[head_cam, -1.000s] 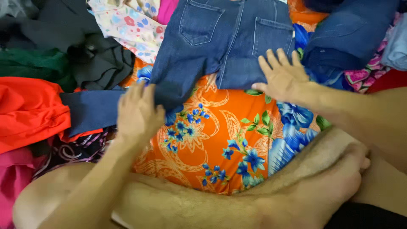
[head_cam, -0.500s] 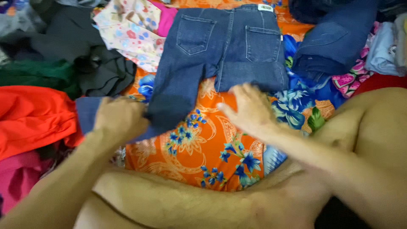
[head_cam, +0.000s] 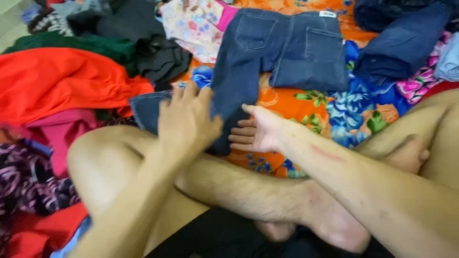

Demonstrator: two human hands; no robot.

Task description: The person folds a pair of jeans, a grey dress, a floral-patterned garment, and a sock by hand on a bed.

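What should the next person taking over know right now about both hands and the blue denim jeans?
Left hand: flat on the folded-over leg of the blue denim jeans, fingers spread, gripping nothing.
Right hand: open, palm sideways, fingers at the edge of that same leg, by the hem.
The jeans lie back pockets up on the orange floral cloth; one leg is turned sideways toward the red garment, the other leg's lie is unclear.
Done: the first leg is folded across.
Left: the rest of the fold; the heaps of clothes around are unfolded.

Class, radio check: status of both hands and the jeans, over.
Left hand flat on jeans leg. Right hand open, fingers at its edge. Orange floral cloth underneath.
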